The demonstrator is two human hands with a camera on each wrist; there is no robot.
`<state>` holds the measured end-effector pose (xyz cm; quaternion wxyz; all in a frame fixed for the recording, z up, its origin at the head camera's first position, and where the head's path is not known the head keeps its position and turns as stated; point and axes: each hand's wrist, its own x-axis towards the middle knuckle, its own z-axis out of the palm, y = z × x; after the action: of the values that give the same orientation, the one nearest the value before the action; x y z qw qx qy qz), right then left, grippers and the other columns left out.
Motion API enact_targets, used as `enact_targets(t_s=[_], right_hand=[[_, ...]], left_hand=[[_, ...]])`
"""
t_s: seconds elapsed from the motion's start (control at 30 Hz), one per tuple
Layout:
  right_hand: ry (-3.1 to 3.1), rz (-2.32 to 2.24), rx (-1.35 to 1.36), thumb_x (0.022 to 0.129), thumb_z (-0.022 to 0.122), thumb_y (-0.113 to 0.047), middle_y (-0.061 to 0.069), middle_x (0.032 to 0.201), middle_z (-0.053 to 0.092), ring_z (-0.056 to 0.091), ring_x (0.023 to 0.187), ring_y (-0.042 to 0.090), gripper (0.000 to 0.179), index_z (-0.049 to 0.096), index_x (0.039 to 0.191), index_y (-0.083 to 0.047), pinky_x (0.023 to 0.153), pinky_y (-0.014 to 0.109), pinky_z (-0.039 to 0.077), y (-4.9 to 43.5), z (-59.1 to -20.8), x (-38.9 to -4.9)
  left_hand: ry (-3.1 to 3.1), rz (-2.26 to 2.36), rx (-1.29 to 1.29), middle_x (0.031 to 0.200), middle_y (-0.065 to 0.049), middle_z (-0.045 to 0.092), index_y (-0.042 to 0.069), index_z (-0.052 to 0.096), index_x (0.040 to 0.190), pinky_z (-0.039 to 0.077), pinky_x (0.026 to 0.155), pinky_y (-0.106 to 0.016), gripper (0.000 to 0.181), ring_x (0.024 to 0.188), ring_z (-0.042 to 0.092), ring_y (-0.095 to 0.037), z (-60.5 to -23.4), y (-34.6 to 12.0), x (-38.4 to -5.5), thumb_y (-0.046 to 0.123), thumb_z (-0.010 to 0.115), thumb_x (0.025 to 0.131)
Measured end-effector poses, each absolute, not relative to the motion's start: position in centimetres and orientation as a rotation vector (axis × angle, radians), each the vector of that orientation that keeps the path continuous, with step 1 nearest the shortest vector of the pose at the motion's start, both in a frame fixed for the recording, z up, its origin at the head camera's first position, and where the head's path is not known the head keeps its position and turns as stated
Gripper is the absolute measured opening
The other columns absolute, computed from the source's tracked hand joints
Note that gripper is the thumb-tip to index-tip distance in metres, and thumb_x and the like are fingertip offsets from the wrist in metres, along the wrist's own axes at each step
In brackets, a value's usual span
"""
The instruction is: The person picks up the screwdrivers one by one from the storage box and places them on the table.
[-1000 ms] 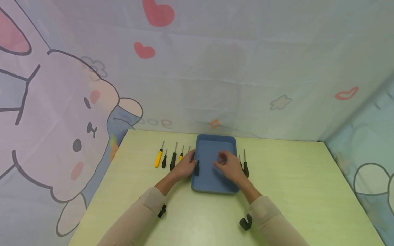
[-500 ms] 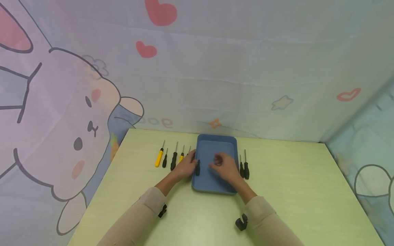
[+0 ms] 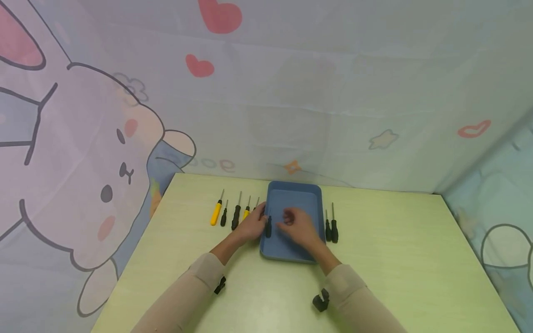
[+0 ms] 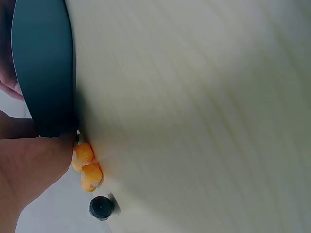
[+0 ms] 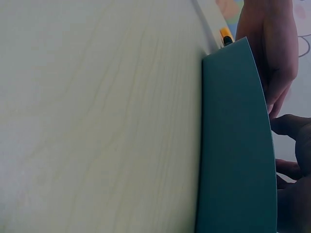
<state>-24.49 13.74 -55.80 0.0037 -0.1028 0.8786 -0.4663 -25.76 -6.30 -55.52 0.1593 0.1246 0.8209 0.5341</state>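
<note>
A blue tray [image 3: 291, 252] lies on the table, and one black-handled screwdriver [image 3: 268, 227] rests along its left inner side. My left hand [image 3: 251, 225] holds the tray's left wall, thumb at the rim; the right wrist view shows this hand [image 5: 272, 43] at the tray's far side. Over the middle of the tray my right hand [image 3: 299, 227] hovers with fingers loosely bent, thumb apart from them, and nothing visible between them. It points left toward the screwdriver. In the left wrist view the tray wall [image 4: 43, 63] partly hides the right hand.
Left of the tray, several screwdrivers stand in a row, among them a yellow one [image 3: 216, 212] and a black one [image 3: 236, 217]; my left hand partly covers the nearest. Two black screwdrivers [image 3: 335, 231] lie close along the tray's right side. A printed cloth [image 3: 291, 115] hangs behind the table.
My right hand has moved left across the tray, closer to the screwdriver, uncovering the two screwdrivers on the right. The left hand has stayed at the tray's left wall.
</note>
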Motion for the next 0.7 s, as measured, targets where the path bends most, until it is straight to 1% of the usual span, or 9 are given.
enact_targets(t_s=[0.13,0.3,0.5,0.7], right_hand=[[2.749,-1.437,-0.314,0.091,0.084,-0.016,0.018,0.116,0.073,0.072,0.102,0.029,0.049,0.066,0.130,0.008,0.092,0.045,0.060,13.2,-55.9,-24.5],[2.749,-1.413,-0.340,0.091,0.083,-0.014,0.017,0.113,0.073,0.072,0.101,0.029,0.046,0.067,0.128,0.009,0.091,0.044,0.060,12.7,-55.9,-24.5],[2.743,-1.374,-0.329,0.091,0.083,-0.018,0.017,0.116,0.074,0.072,0.101,0.028,0.050,0.066,0.130,0.009,0.091,0.045,0.060,12.3,-55.6,-24.5],[2.718,-1.372,-0.357,0.089,0.084,-0.017,0.017,0.113,0.074,0.072,0.100,0.029,0.050,0.067,0.128,0.010,0.089,0.044,0.060,11.8,-55.3,-24.6]], left_hand=[[2.351,1.526,0.358,0.170,-0.023,0.031,0.000,0.017,0.168,0.030,0.125,-0.052,0.059,0.156,0.031,-0.036,-55.6,-6.3,-25.9,0.009,0.038,0.114],[2.363,1.523,0.373,0.169,-0.023,0.032,0.000,0.018,0.168,0.031,0.125,-0.052,0.058,0.156,0.032,-0.037,-55.8,-6.3,-26.0,0.008,0.038,0.114],[2.366,1.520,0.393,0.168,-0.024,0.033,-0.001,0.019,0.168,0.032,0.124,-0.053,0.058,0.155,0.033,-0.037,-55.9,-6.2,-26.0,0.007,0.037,0.114],[2.377,1.506,0.414,0.168,-0.026,0.032,-0.004,0.017,0.167,0.033,0.123,-0.054,0.058,0.155,0.033,-0.039,-55.7,-6.2,-25.8,0.007,0.036,0.113]])
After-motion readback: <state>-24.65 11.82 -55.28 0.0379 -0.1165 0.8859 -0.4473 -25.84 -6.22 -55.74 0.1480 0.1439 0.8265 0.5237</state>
